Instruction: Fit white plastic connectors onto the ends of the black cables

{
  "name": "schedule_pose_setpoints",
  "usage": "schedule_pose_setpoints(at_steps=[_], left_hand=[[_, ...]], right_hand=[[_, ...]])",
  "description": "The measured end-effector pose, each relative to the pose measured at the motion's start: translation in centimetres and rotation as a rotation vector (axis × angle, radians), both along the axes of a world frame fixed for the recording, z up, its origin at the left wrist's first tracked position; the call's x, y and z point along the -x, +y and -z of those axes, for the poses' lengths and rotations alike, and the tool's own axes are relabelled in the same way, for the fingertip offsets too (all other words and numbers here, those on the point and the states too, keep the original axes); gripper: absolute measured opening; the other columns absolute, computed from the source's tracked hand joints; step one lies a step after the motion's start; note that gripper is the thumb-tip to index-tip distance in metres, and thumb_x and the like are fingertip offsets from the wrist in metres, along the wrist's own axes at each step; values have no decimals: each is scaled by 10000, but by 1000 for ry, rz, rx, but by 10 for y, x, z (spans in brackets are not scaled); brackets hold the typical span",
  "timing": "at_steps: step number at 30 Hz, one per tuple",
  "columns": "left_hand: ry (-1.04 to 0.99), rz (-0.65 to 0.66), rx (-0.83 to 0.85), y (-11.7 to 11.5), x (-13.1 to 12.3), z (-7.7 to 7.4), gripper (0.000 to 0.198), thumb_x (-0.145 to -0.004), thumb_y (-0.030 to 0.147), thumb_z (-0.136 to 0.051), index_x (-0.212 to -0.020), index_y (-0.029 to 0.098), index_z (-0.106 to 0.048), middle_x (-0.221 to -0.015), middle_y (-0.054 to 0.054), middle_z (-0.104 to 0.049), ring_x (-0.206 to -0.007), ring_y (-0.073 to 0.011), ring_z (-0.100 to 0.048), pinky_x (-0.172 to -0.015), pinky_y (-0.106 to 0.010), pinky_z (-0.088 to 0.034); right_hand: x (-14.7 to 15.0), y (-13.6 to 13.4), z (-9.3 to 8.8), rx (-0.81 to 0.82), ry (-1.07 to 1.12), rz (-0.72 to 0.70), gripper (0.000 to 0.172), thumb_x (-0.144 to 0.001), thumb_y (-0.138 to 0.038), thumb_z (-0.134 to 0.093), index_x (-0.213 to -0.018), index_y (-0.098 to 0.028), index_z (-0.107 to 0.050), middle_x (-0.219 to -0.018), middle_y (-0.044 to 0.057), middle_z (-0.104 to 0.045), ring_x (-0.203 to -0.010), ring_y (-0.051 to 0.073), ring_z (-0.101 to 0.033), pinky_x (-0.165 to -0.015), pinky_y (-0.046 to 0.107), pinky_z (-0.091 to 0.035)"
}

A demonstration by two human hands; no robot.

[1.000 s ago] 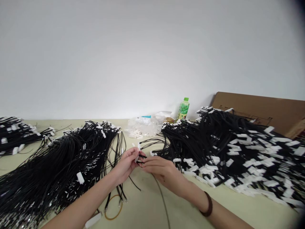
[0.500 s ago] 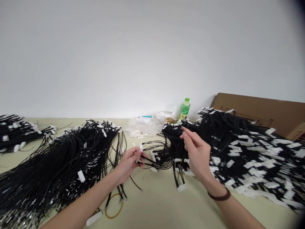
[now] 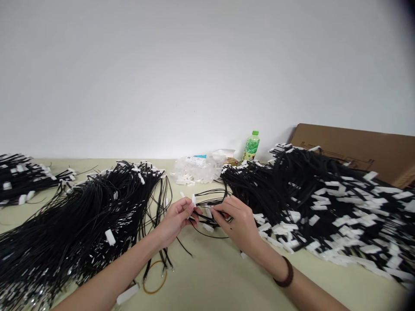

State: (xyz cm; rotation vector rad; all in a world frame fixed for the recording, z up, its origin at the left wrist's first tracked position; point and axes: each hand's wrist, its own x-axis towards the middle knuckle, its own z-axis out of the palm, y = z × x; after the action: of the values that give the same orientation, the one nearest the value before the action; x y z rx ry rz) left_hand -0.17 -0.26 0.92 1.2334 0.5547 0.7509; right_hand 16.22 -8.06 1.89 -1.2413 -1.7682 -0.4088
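Black wires with white connectors [image 3: 193, 199] lie between my two hands at the middle of the table. My left hand [image 3: 180, 218] is closed, thumb against fingers, on a white connector with black wires running out to the right. Close beside it, my right hand [image 3: 238, 222] is pinched around a black wire [image 3: 212, 203]; its fingertips partly hide the wire end. More looped black wires pass behind the right fingers, some with white connectors lying on the table under them.
A large pile of loose black wires [image 3: 97, 216] spreads on the left, another pile with white connectors [image 3: 324, 203] on the right. A clear bag of white connectors [image 3: 194, 170], a green-capped bottle [image 3: 251, 147] and a cardboard box [image 3: 350, 149] stand behind. A yellow ring [image 3: 155, 291] lies in front.
My right hand has come down and left from above the right-hand pile to the wires beside my left hand. My left hand stays in nearly the same place, still gripping the connector.
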Motion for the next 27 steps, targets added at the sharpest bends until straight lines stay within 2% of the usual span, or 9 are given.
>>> schedule_pose_setpoints(at_steps=[8,20,27], left_hand=[[17,18,-9,-1,0,-1,327,-673,455,-660,-723,164,-519,-758,-21,-593,-612,-116,-541,-570,-250,-445],[20,24,-22,0,0,1,336,-679,461,-652,-731,161,-510,-779,-32,-616,-609,-114,-551,-574,-246,-455],[51,42,-41,-3,-1,-1,337,-664,458,-667,-718,165,-509,-742,-27,-615,-591,-119,-555,-568,-257,-460]], right_hand=[[2,0,2,48,36,-3,199,-842,-210,-503,-681,-169,-612,-571,-5,-482,-590,83,-415,-566,215,-330],[2,-2,-5,186,118,-39,240,-823,-226,-518,-600,-152,-564,-531,-15,-461,-563,78,-400,-532,203,-311],[1,-2,-7,249,166,-70,202,-801,-198,-538,-612,-150,-587,-531,-19,-484,-551,75,-399,-534,202,-302]])
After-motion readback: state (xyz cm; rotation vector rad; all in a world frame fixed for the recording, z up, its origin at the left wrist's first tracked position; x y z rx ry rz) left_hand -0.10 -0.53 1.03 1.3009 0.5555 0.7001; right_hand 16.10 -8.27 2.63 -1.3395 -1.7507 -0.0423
